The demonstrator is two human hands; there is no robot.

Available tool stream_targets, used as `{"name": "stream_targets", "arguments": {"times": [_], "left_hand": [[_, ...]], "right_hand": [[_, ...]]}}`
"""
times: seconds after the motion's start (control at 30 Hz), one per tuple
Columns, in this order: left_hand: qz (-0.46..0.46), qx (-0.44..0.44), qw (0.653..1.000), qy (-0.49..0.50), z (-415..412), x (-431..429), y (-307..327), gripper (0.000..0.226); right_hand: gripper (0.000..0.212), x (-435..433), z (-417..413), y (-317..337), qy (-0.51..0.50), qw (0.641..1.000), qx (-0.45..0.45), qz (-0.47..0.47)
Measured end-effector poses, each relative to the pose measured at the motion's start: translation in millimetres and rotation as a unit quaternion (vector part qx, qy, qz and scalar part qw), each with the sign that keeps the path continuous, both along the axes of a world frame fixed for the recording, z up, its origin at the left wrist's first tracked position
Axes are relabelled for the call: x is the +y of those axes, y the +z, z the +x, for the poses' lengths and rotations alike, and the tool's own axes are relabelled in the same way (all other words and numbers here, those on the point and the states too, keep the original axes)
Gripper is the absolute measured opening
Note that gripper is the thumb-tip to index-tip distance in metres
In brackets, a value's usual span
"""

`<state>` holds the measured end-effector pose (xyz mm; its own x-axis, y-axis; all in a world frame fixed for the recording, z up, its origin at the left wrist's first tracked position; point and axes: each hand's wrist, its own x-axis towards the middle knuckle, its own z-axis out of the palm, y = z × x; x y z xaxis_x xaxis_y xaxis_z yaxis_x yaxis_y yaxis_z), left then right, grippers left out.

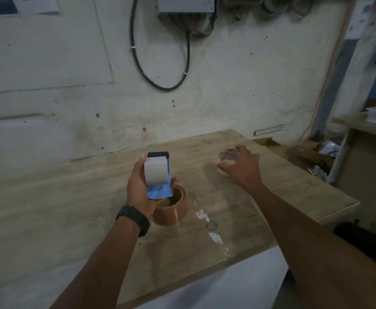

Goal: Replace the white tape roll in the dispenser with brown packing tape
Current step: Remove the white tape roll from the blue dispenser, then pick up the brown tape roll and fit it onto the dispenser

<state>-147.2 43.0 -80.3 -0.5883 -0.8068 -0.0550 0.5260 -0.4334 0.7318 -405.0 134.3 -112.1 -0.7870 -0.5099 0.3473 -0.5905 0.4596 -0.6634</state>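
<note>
- The left hand [138,188] grasps the blue tape dispenser [160,191] raised above the wooden table [283,197], probably to keep its spindle reachable. Whether its pale cylinder [155,171] is a roll or the hub, I cannot tell.
- The right hand [242,168] curls over a whitish tape roll [223,158] lying on the table, well aside.
- The brown packing tape [171,208] lies flat just under the dispenser, handy for loading.
</note>
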Motion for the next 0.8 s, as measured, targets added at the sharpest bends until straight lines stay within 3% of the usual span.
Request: {"name": "stream_targets", "arguments": {"times": [0.3,0.43,0.5,0.63,0.73,0.8], "left_hand": [[-0.014,-0.023,1.0,0.007,-2.2,-4.6,-4.7,0.033],[-0.01,-0.024,1.0,0.004,-2.6,-5.5,-6.1,0.032],[-0.011,-0.028,1.0,0.003,-2.4,-6.3,-5.2,0.033],[-0.015,-0.028,1.0,0.0,-1.7,-5.4,-4.7,0.036],[-0.013,-0.012,1.0,0.0,-0.1,-2.9,-3.4,0.036],[-0.01,0.004,1.0,0.001,4.1,-1.7,-1.4,0.035]], "right_hand": [[0.089,-18.1,-29.3,6.1,-0.015,0.998,-0.002,0.057],[0.053,-20.7,-41.8,3.8,0.019,1.0,-0.006,0.021],[0.042,-19.3,-44.2,2.0,0.05,0.998,-0.004,0.047],[0.062,-13.1,-39.1,1.8,0.021,0.993,0.07,0.093],[0.038,-11.3,-14.3,9.7,-0.01,0.993,0.113,-0.018],[0.025,-10.5,17.0,20.4,0.092,0.988,0.071,-0.105]]}}
